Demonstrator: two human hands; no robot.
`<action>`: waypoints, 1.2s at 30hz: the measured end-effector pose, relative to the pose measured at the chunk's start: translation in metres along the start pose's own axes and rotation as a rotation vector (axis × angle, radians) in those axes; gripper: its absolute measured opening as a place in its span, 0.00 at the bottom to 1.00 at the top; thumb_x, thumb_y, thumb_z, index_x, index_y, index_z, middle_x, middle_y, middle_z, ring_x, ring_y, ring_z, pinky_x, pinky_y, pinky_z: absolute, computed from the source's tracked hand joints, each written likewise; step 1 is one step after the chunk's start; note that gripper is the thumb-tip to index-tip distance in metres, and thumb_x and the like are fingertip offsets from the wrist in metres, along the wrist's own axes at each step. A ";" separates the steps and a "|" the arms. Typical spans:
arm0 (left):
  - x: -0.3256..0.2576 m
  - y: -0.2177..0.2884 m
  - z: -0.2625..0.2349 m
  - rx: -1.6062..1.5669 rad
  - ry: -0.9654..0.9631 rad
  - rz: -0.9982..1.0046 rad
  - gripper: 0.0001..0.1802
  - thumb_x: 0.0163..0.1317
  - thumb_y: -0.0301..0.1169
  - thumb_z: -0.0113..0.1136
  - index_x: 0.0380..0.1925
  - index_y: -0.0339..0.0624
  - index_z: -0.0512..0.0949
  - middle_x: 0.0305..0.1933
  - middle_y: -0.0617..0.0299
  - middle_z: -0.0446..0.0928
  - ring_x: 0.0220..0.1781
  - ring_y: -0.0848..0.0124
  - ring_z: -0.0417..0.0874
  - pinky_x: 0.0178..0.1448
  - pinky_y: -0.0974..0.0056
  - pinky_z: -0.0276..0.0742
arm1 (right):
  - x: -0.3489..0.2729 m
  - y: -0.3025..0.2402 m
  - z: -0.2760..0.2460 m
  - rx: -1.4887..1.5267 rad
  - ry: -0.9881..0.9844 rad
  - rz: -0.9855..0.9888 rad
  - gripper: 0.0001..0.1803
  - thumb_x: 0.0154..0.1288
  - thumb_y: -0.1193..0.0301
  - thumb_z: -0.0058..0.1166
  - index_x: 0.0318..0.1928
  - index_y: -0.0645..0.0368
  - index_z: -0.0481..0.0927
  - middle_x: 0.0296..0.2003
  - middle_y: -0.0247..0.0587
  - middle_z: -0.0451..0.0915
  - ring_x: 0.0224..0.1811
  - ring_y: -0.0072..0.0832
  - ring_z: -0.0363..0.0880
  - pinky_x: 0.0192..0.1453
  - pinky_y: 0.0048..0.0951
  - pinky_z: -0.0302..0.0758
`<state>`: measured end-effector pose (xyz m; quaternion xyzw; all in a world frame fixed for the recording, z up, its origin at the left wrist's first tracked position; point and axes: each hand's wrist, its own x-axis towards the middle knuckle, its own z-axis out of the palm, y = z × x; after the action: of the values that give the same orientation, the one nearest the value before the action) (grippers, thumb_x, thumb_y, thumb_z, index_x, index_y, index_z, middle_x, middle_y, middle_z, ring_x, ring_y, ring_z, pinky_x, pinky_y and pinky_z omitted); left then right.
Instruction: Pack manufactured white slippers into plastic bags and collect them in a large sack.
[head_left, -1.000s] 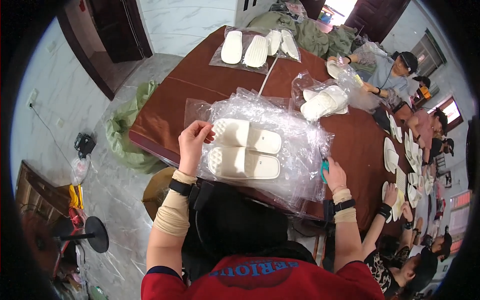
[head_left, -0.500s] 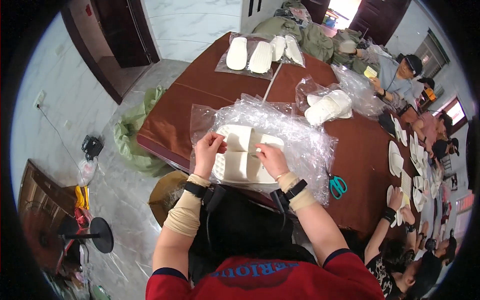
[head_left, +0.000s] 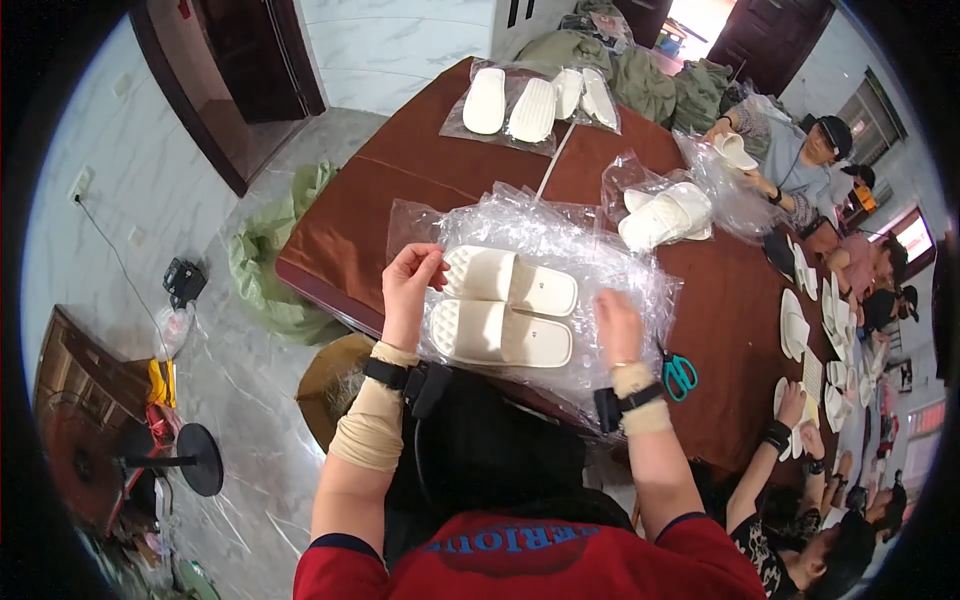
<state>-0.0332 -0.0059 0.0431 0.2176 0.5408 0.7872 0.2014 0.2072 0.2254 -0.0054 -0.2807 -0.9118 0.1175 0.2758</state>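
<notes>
A pair of off-white slide slippers [head_left: 541,342] lies side by side on a spread of clear plastic bags [head_left: 520,218] in front of me, straps toward the left. My left hand [head_left: 410,287] is at the left end of the far slipper, thumb and fingers pinched together. Whatever is between those fingertips cannot be made out. Over the bags, to the right of the slippers, my right hand [head_left: 618,328] is apart from the pair; motion smears its fingers. Teal-handled scissors [head_left: 679,376] lie on the table to the right of it.
Bagged white slippers [head_left: 531,110] lie at the table's [head_left: 370,200] far side, and another bagged pair [head_left: 665,215] at mid right. Co-workers handle slippers along the right. A green sack [head_left: 275,250] and a cardboard box [head_left: 335,390] stand by the left edge.
My right hand has moved right, off the slippers and onto the bags beside them. My left hand has stayed near the slippers' left end. A co-worker at far right now holds up a white slipper.
</notes>
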 end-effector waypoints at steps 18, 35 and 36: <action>0.000 0.003 0.014 0.040 -0.076 -0.009 0.06 0.68 0.26 0.55 0.38 0.33 0.78 0.28 0.63 0.79 0.26 0.80 0.75 0.31 0.75 0.71 | -0.106 0.114 -0.096 -0.413 -0.350 0.562 0.25 0.59 0.70 0.56 0.59 0.52 0.71 0.44 0.53 0.76 0.48 0.48 0.78 0.50 0.46 0.76; -0.007 0.006 0.022 0.087 -0.138 0.006 0.06 0.69 0.27 0.55 0.38 0.36 0.79 0.29 0.66 0.78 0.28 0.81 0.75 0.35 0.74 0.71 | 0.026 -0.147 -0.034 -0.087 -0.440 -0.559 0.23 0.54 0.62 0.60 0.52 0.53 0.74 0.34 0.42 0.75 0.41 0.39 0.78 0.42 0.41 0.75; -0.007 0.007 0.020 0.104 -0.133 -0.001 0.07 0.69 0.27 0.55 0.38 0.36 0.79 0.29 0.66 0.78 0.28 0.81 0.75 0.34 0.74 0.71 | 0.026 -0.148 -0.033 -0.085 -0.443 -0.563 0.23 0.54 0.62 0.60 0.52 0.53 0.74 0.34 0.42 0.75 0.41 0.39 0.78 0.42 0.41 0.75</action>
<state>-0.0167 0.0033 0.0555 0.2794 0.5666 0.7416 0.2258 0.1422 0.1219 0.0873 0.0023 -0.9951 0.0570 0.0810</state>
